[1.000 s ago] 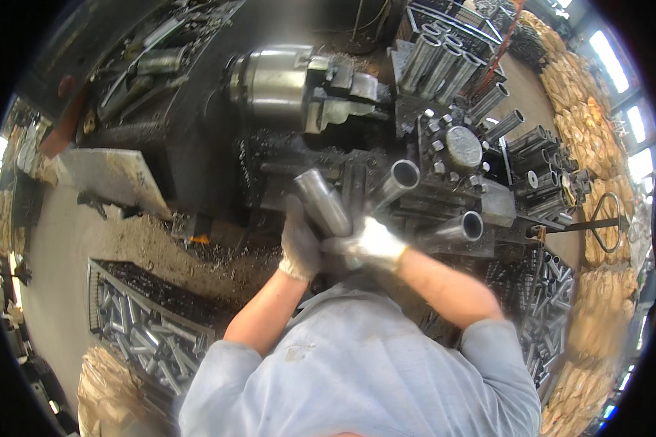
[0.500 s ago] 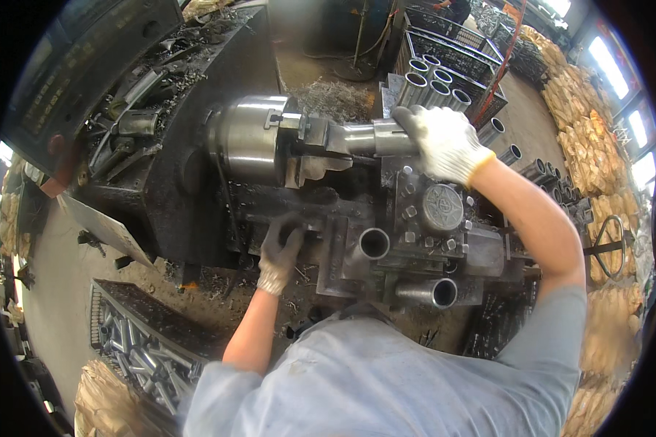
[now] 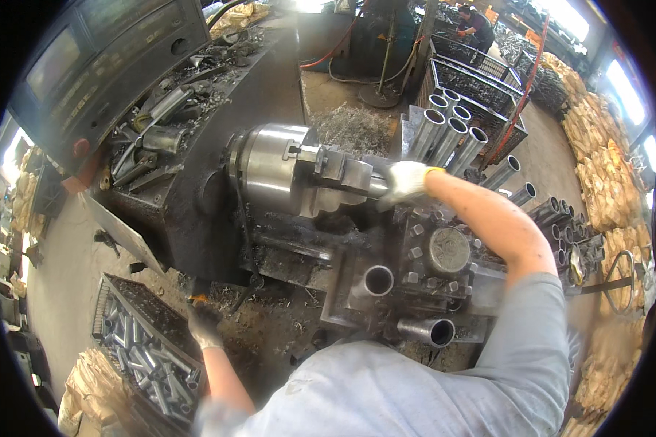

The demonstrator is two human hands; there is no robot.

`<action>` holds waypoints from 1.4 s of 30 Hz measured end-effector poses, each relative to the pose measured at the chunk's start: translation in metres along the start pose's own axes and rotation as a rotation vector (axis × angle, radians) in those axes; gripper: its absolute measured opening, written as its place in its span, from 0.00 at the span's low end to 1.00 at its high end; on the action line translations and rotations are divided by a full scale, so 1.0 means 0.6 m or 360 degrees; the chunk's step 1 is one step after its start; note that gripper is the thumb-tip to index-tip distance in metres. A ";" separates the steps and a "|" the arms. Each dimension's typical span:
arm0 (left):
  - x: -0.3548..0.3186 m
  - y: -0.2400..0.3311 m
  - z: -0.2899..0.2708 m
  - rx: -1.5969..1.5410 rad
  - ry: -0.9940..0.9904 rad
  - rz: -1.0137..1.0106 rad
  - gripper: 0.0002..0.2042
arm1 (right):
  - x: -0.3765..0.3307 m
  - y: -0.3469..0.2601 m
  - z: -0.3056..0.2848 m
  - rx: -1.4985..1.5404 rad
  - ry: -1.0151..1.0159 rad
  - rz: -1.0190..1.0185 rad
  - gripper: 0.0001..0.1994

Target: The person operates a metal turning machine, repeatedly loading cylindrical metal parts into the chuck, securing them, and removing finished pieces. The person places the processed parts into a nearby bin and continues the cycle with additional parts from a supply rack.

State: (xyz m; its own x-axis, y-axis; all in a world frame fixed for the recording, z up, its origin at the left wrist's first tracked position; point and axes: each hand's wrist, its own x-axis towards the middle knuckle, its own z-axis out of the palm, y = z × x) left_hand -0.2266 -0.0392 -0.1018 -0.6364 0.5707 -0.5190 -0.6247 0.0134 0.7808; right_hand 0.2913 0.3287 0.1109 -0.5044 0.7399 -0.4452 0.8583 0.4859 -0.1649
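My right hand (image 3: 404, 183), in a white knit glove, is closed round the outer end of a metal tube (image 3: 377, 186). The tube's other end sits between the jaws of a shiny lathe chuck (image 3: 275, 169). Low on the left, my left hand (image 3: 205, 328) in a dark-palmed glove is beside the near end of the lathe base, close to a crate; its fingers are dark and blurred. Right of the chuck stands a bolted tool post (image 3: 447, 251). An upright tube (image 3: 377, 280) and a lying tube (image 3: 428, 331) are on the carriage in front of me.
Several finished-looking tubes (image 3: 455, 132) stand behind the tool post. A crate of short metal tubes (image 3: 149, 357) is at the lower left. Metal shavings (image 3: 353, 131) lie behind the chuck. Wrapped bundles (image 3: 606, 146) line the right side. A person (image 3: 476, 28) works far back.
My left hand has moved from the lathe bed down and left toward the crate. My right hand has shifted left, nearer the chuck jaws. The view has swung, showing a person at the back.
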 end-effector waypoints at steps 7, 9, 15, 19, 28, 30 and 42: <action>0.050 0.063 -0.030 -0.0335 -0.0128 -0.0516 0.22 | 0.023 0.006 0.023 0.0635 0.0326 -0.0127 0.37; 0.069 0.059 -0.038 -0.0230 -0.0192 -0.0407 0.22 | 0.008 0.000 0.019 0.0693 0.0372 -0.0154 0.42; 0.026 0.065 -0.005 0.0918 0.0149 0.0575 0.18 | -0.246 -0.008 -0.003 0.0592 0.1114 0.0003 0.33; -0.093 0.182 0.129 0.1355 0.0379 0.2443 0.19 | -0.452 -0.052 0.105 0.1319 0.1815 0.0521 0.20; 0.001 0.556 0.549 0.2608 0.0394 0.2199 0.36 | -0.588 -0.168 0.366 0.1239 0.2006 0.0891 0.16; 0.028 0.601 0.583 0.3032 0.0298 0.1750 0.39 | -0.616 -0.195 0.381 0.1064 0.1902 0.0948 0.16; -0.373 -0.055 0.131 0.1661 -0.1056 0.1286 0.04 | -0.594 -0.219 0.431 0.1708 0.1485 0.0870 0.25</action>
State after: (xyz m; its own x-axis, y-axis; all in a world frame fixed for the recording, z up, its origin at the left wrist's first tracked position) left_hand -0.0280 -0.1032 0.0162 -0.1469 0.9698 0.1946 0.5747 -0.0764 0.8148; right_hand 0.3824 -0.1193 0.0635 0.3632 0.9312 -0.0320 0.4072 -0.1895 -0.8935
